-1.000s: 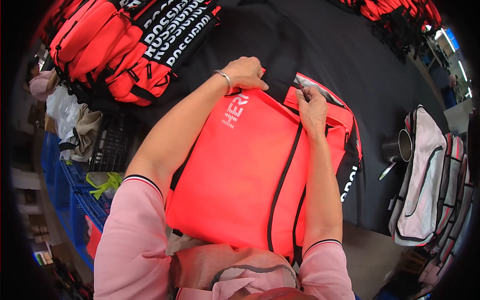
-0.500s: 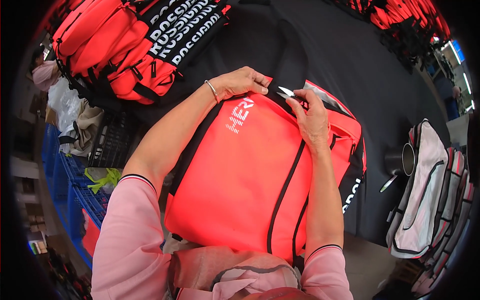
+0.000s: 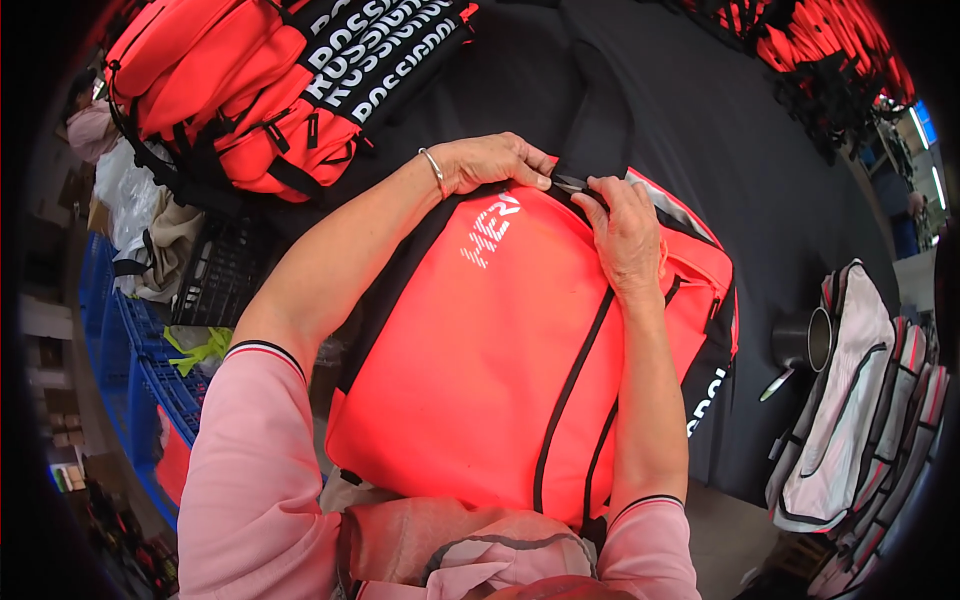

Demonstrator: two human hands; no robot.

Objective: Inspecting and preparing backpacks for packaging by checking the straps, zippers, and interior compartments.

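Note:
A bright red backpack (image 3: 470,370) with black trim lies in front of me, its top edge pointing away. My left hand (image 3: 497,163), with a bangle at the wrist, pinches the bag's top edge beside a wide black strap (image 3: 600,110). My right hand (image 3: 625,235) is closed around small thread snips (image 3: 569,184). Their metal blades point left and lie against the black trim at the strap's base, close to my left fingertips. The handles are hidden in my right palm. At the bag's right side, the opening shows a pale lining.
Finished red-and-black bags (image 3: 250,100) are stacked at the far left, more red ones (image 3: 840,50) at the far right. Grey-white bag panels (image 3: 845,400) stand at the right beside a dark metal cup (image 3: 795,340). Blue crates (image 3: 150,370) and a black basket (image 3: 215,275) are on the left.
The snips' blades have moved down onto the trim at the strap's base and look closer together. My right hand has come slightly nearer my left. The view has shifted a little.

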